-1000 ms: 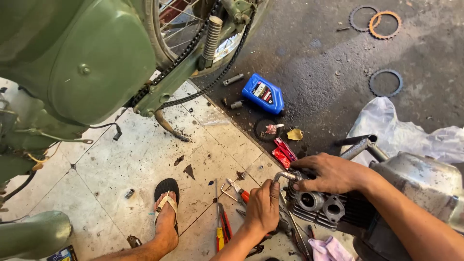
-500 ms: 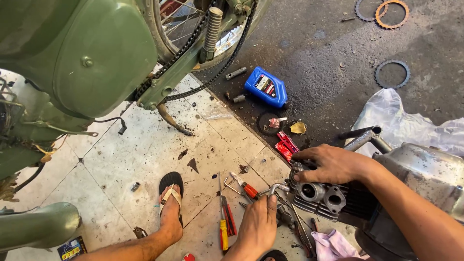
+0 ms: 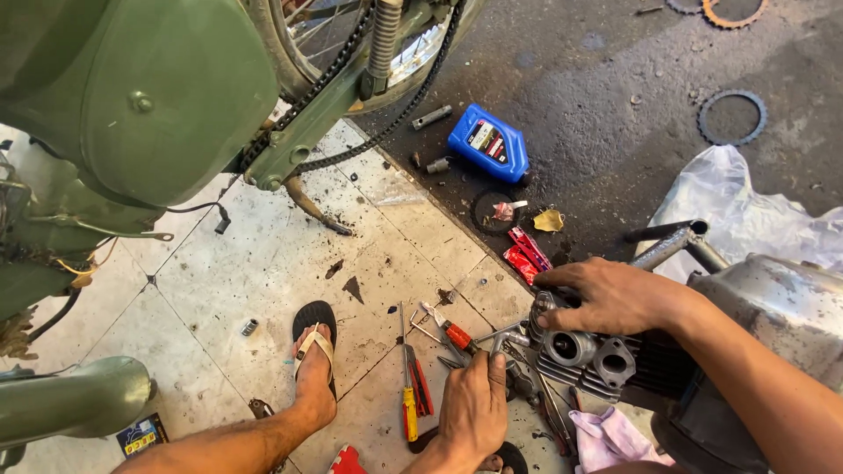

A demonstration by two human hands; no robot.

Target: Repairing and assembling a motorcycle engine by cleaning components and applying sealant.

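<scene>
My right hand (image 3: 610,297) rests on top of a grey finned engine cylinder head (image 3: 584,355) and holds it down on the tiled floor. My left hand (image 3: 474,402) is closed around the shaft of a metal T-handle wrench (image 3: 502,334), whose head sits at the left side of the cylinder head. Beside that hand lie a yellow-handled screwdriver (image 3: 408,395), a red-handled screwdriver (image 3: 451,332) and other small tools.
A green motorcycle (image 3: 140,96) with chain and rear wheel (image 3: 369,53) fills the upper left. A blue oil bottle (image 3: 489,142), red packets (image 3: 527,252), sprocket rings (image 3: 731,116), a white plastic bag (image 3: 746,219) and a metal engine casing (image 3: 773,307) lie around. My sandalled foot (image 3: 313,360) is at the lower left.
The view has shifted down and right. My left hand moved from the loose tools up to the wrench at the cylinder head. My right hand stays on the head.
</scene>
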